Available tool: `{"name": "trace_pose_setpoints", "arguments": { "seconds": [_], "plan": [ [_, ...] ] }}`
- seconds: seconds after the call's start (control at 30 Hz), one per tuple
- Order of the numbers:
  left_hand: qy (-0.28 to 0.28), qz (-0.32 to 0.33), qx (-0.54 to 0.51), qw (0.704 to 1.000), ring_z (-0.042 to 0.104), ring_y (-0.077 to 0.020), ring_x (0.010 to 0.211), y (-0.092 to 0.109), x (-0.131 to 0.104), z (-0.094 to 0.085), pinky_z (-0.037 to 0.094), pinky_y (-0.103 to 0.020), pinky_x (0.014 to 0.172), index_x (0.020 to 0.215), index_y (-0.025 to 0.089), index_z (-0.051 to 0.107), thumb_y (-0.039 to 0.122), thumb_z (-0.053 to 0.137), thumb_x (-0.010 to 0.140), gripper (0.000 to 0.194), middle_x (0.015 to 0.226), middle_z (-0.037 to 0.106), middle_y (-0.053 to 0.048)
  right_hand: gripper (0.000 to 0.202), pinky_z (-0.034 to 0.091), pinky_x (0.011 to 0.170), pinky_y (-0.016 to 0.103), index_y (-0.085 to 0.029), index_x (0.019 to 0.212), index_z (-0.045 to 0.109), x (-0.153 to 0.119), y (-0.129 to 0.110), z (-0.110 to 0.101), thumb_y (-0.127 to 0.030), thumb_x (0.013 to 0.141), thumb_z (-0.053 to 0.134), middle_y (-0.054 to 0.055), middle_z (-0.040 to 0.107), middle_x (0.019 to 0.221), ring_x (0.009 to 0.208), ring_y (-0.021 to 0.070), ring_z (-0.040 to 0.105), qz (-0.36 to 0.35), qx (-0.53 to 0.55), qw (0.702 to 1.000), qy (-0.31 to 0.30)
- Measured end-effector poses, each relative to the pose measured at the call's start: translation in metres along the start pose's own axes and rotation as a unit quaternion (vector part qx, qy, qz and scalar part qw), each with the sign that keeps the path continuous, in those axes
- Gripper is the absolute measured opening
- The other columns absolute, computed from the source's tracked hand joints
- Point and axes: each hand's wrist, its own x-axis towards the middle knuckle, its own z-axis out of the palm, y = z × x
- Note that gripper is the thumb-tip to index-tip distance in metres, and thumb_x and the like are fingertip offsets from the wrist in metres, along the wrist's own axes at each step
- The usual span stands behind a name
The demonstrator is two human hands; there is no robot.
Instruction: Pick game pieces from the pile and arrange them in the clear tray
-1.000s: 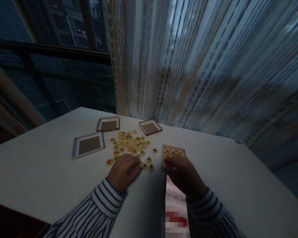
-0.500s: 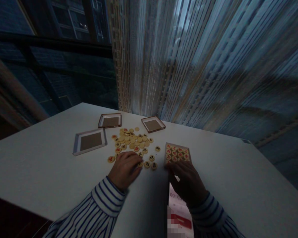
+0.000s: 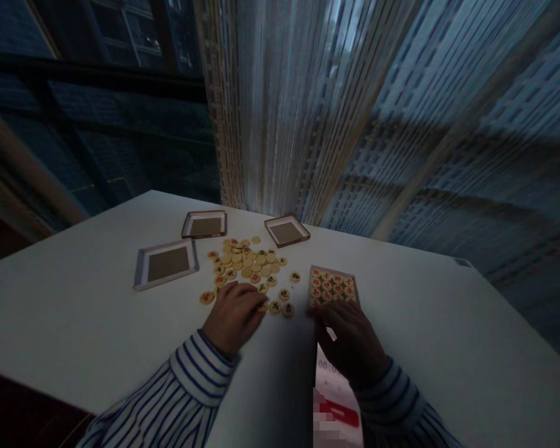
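My left hand (image 3: 234, 317) rests palm down on the near edge of a heap of xiangqi pieces (image 3: 245, 262), round and pale with red or black characters. Its fingers are loosely bent, with the thumb apart from them; the pieces under it are partly hidden. To the right is a shallow box (image 3: 356, 287) with red-marked pieces (image 3: 326, 286) set in rows. Over the box's near side is my right hand (image 3: 350, 339), thumb and forefinger tips close together at the near left corner. Whatever is between them is too dark to make out. The nearest row is mostly covered.
Three shallow trays or lids lie behind the heap: a grey-edged one (image 3: 139, 274) at left, a brown-edged one (image 3: 185, 224) behind it and another brown-edged one (image 3: 287, 233). A lit phone (image 3: 336, 389) is below my right hand. A string curtain (image 3: 280, 112) hangs behind the white table (image 3: 74, 292).
The view has shifted slightly. Both hands keep nearly the same places, the left on the heap and the right at the box. No piece has visibly moved.
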Motion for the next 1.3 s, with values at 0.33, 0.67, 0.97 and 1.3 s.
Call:
{"name": "trace_pose_setpoints", "arguments": {
  "seconds": [0.33,0.67,0.97,1.3],
  "plan": [
    [0.049,0.032,-0.028,0.998,0.059,-0.021,0.09,0.003,0.002,-0.005,0.04,-0.042,0.087,0.096,0.017,0.06,0.021,0.052,0.08,0.019,0.091,0.067,-0.008,0.018,0.039,0.065,0.028,-0.016,0.079,0.062,0.001,0.0,-0.001,-0.011,0.08,0.045,0.004,0.061,0.067,0.065,0.0151,0.053,-0.001,-0.007,1.0,0.005],
    [0.16,0.028,-0.079,0.984,0.061,-0.0191,0.087,0.008,0.002,-0.008,0.049,-0.034,0.079,0.102,0.016,0.055,0.019,0.057,0.078,0.024,0.091,0.066,-0.009,0.019,0.039,0.065,0.029,-0.016,0.08,0.062,0.0,0.002,-0.002,-0.011,0.08,0.044,0.004,0.06,0.067,0.065,0.0159,0.051,-0.003,-0.01,1.0,0.012],
    [0.171,-0.017,-0.116,0.978,0.061,-0.0178,0.087,0.01,0.003,-0.011,0.051,-0.031,0.078,0.103,0.017,0.054,0.022,0.056,0.079,0.025,0.093,0.063,-0.008,0.018,0.037,0.064,0.028,-0.016,0.077,0.06,0.0,0.003,-0.002,-0.011,0.08,0.044,0.003,0.058,0.064,0.063,0.0152,0.049,-0.004,-0.02,1.0,0.023],
    [0.125,-0.161,-0.247,0.948,0.064,-0.0181,0.08,0.008,0.0,-0.008,0.053,-0.032,0.074,0.099,0.016,0.062,0.03,0.062,0.073,0.029,0.085,0.068,-0.006,0.016,0.037,0.062,0.027,-0.017,0.077,0.059,0.0,0.004,-0.006,-0.012,0.08,0.044,0.003,0.058,0.064,0.063,0.0153,0.049,-0.002,-0.026,0.999,0.041]
  ]
}}
